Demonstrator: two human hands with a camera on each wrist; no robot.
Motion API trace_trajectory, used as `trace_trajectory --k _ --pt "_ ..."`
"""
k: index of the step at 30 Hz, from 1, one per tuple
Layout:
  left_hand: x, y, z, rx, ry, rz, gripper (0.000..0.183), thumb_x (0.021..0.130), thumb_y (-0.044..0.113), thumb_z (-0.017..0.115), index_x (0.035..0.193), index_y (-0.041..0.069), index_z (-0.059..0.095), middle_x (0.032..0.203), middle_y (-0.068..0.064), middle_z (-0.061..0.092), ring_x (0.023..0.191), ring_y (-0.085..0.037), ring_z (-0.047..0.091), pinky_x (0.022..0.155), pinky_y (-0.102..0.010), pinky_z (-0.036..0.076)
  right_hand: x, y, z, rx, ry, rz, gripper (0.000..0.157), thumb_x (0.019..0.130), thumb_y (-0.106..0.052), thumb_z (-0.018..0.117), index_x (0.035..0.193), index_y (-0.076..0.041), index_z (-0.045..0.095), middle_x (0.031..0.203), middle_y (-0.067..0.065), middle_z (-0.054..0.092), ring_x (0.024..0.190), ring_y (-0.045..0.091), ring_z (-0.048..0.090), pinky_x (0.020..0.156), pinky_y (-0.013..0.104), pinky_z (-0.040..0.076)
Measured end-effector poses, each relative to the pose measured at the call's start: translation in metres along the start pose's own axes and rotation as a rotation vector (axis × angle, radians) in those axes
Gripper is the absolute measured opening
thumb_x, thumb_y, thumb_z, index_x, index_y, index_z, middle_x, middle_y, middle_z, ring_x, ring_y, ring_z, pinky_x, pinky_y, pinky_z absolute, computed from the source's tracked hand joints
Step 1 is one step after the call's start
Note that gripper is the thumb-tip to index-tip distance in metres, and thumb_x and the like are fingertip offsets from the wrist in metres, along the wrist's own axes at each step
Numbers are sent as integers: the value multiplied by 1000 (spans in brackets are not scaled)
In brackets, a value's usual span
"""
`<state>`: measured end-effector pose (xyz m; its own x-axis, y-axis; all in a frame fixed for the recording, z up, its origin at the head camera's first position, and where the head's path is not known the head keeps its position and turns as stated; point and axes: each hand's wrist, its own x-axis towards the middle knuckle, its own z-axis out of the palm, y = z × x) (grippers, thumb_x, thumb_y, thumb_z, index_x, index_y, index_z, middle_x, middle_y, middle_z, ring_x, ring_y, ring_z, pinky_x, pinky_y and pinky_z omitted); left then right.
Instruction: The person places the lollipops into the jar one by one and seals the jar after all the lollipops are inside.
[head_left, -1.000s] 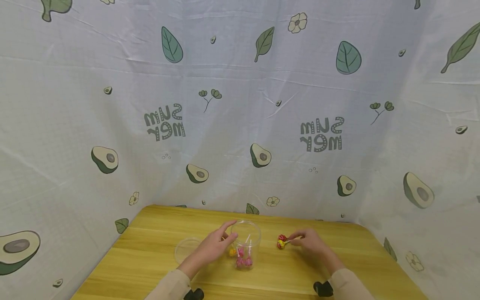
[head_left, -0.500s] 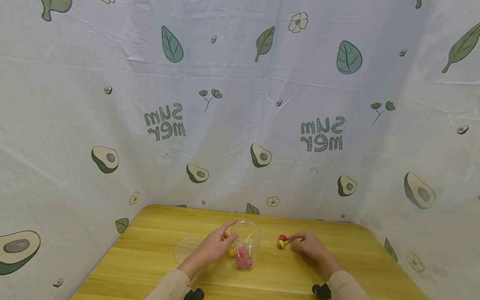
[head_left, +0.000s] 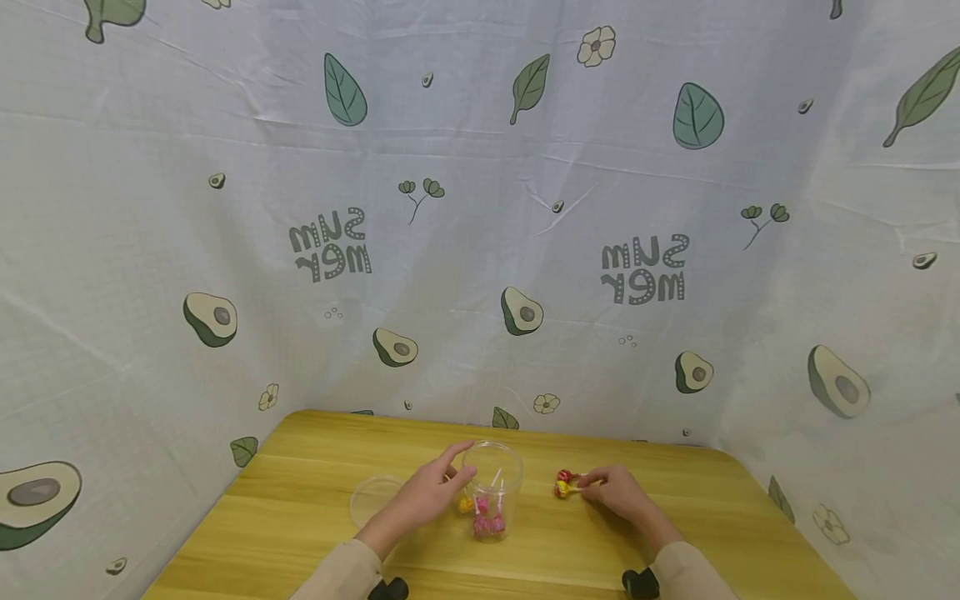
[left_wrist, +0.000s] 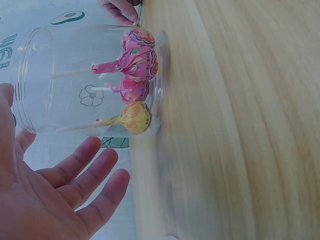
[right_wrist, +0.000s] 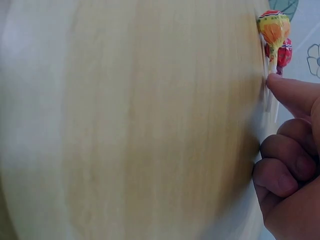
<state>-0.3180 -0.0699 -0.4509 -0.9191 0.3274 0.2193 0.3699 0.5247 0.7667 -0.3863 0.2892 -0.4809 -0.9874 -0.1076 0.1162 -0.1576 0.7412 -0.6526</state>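
Observation:
An uncapped clear plastic jar [head_left: 491, 483] stands upright on the table, with pink lollipops [left_wrist: 137, 62] and a yellow lollipop [left_wrist: 136, 118] inside, sticks up. My left hand [head_left: 431, 493] holds the jar near its rim between thumb and forefinger; its other fingers [left_wrist: 97, 197] are spread loosely beside the wall. To the right of the jar, my right hand [head_left: 618, 490] pinches the stick of a yellow-and-orange lollipop [right_wrist: 275, 29] lying low over the table. A red lollipop [right_wrist: 285, 52] lies right behind it. The remaining right fingers [right_wrist: 282, 155] are curled under.
A clear round lid [head_left: 369, 500] lies flat on the wooden table [head_left: 300, 533], left of the jar and partly behind my left forearm. A white printed curtain [head_left: 465, 250] hangs around the table's back and sides.
My right hand has shifted slightly, its fingertips moving from around both sticks down onto the yellow lollipop's stick. The left hand and the jar have stayed in place.

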Motion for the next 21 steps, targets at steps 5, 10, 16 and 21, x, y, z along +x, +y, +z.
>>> trace_trajectory --k 5,10,16,21 --pt "-1 1 0 0 1 -3 63 103 60 43 156 26 38 101 -2 65 85 -16 59 68 -36 46 -2 0 0 -11 -4 7 5 87 -6 74 90 -7 78 108 14 72 91 22 56 79 37 47" --pt "-1 1 0 -1 -1 -1 62 103 60 43 155 27 38 102 -3 65 87 -16 59 69 -37 46 -4 1 -1 -14 -8 17 6 89 -6 73 92 -6 78 104 13 72 88 21 55 78 36 47" --pt "-2 2 0 -6 7 -5 61 102 60 43 155 29 38 103 -4 65 87 -17 60 68 -37 46 -7 3 -1 3 14 2 5 86 -4 75 88 -5 78 99 11 73 88 20 58 80 37 48" --pt "-2 2 0 -13 5 -2 61 103 59 43 155 29 38 102 -4 65 86 -22 61 66 -36 45 -9 2 -1 39 23 14 5 84 -2 75 88 -3 78 99 13 73 89 21 59 80 36 48"
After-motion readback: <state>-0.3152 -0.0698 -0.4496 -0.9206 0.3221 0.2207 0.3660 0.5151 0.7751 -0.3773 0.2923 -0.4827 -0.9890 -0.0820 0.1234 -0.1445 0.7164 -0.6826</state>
